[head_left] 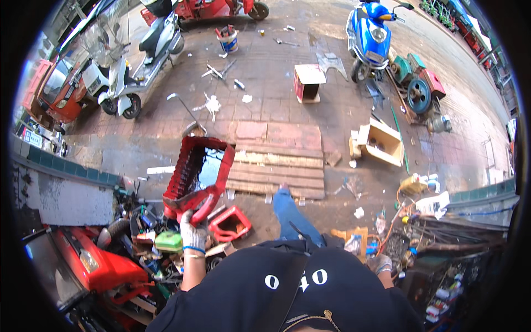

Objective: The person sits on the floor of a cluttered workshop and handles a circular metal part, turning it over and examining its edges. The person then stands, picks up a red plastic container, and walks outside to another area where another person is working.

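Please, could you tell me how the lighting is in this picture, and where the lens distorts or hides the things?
Head view: daylight, brown paved ground paler toward the right; head view: bright, pale patch inside the dirty red plastic frame; head view: blue-green tiled ledge slants at the right, black border cuts off the corners; head view: shadowy clutter at lower right, hard to tell apart.

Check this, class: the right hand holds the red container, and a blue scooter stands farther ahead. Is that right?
Not quite: the left hand holds the red container, as the head view shows. A blue scooter does stand farther ahead.
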`<state>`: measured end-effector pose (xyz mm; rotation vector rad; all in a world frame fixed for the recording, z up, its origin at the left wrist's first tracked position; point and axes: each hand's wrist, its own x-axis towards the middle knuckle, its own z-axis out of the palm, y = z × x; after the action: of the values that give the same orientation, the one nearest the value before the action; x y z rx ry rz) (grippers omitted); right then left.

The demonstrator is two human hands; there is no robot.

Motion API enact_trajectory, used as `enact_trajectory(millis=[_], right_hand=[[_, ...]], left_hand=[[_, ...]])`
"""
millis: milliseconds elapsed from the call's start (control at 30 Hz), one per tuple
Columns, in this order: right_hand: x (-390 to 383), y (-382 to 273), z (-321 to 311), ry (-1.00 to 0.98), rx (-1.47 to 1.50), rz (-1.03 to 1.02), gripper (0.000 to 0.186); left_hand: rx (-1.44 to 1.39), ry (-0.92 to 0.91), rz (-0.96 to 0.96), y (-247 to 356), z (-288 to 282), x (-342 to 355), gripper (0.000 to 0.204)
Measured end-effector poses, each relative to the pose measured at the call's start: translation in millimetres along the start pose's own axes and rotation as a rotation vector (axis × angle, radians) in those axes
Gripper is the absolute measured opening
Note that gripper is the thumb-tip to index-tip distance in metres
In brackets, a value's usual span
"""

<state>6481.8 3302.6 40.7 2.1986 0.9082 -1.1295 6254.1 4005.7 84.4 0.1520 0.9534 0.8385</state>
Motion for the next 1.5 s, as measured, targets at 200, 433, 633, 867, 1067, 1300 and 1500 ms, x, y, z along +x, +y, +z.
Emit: enact_trajectory(millis=[200,433,633,867,1067,1300,1500], right_hand=[[148,90,-282,0.862,1.688,0.622,0.03],[254,180,-553,1.082,2.227,0.317,0.042],[405,193,-543,1.038,2.37,0.403,0.026],[516,167,-493,0.033,0.747,0.813,0.039],[682,240,-621,0.083,0.759,0.869,0.031],[1005,366,-1043,0.666,2.689,0.568,0.034],[1188,455,-1355,0.978,2.066,0.026,0.042]], left_hand=[[0.13,0.136,0.089,0,125,97,0.029],[0.131,0.109,0.141,-9,249,254,0.022],[0.097,0.011,0.154,-37,360,452,0.032],[0.154,0.111,0.128,-111,525,659,0.02],[0.011,-0.009,0.042,-222,689,862,0.025],[0.028,0.095,0.021,-307,879,1032,0.037],[0.083,0.103,0.053,-359,1045,1163,0.039]])
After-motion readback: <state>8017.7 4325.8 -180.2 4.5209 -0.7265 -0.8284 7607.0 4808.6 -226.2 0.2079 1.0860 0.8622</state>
